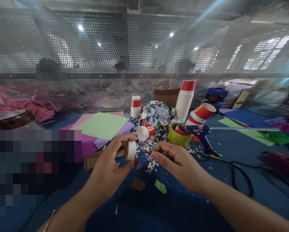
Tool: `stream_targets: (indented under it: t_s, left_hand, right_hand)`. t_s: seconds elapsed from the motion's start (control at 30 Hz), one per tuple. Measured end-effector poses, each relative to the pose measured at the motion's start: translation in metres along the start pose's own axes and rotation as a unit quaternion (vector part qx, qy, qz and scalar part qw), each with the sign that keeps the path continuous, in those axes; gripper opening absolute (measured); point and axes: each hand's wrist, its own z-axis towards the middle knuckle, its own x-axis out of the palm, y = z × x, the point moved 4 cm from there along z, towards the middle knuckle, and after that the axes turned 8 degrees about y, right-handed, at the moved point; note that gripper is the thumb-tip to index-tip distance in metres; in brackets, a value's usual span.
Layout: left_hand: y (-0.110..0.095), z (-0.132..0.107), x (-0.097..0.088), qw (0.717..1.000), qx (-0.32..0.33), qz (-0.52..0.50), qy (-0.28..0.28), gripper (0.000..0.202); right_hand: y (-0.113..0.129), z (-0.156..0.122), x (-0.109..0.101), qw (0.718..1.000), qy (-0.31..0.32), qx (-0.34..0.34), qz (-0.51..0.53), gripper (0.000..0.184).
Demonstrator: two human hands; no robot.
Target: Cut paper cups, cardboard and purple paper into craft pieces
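Between the thumb and fingers of my left hand (110,161) is a short, round white piece (131,150) with a brown face, like a cut-off paper cup base. To its right, my right hand (177,161) is closed, thumb against curled fingers; whatever is between them cannot be made out. Just beyond both hands a red and white paper cup (146,132) lies on its side among paper scraps. Below them on the blue table are a brown cardboard scrap (138,184) and a green paper scrap (160,186).
A blue glue gun (203,138) rests by a yellow tape roll (179,137), its black cable (241,170) trailing right. Behind stand a tall cup stack (185,100) and a pile of small decorated discs (157,112). Coloured paper sheets (102,125) lie left. A perforated metal screen (144,48) stands behind.
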Motion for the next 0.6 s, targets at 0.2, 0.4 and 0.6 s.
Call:
stream_targets:
  t_s: [0.2, 0.4, 0.6]
  left_hand:
    - [-0.0007, -0.0003, 0.0045, 0.999, 0.027, 0.027, 0.03, 0.039]
    - [-0.0006, -0.0014, 0.0049, 0.995, 0.05, 0.07, 0.047, 0.042]
    - [0.0006, -0.0017, 0.0031, 0.993, 0.063, 0.089, 0.049, 0.045]
  right_hand:
    - [0.0016, 0.0004, 0.001, 1.0, 0.025, -0.003, 0.016, 0.033]
    - [0.0023, 0.0, 0.0019, 1.0, 0.027, -0.007, 0.007, 0.034]
    - [-0.0011, -0.0007, 0.0022, 0.999, 0.031, -0.004, 0.005, 0.036]
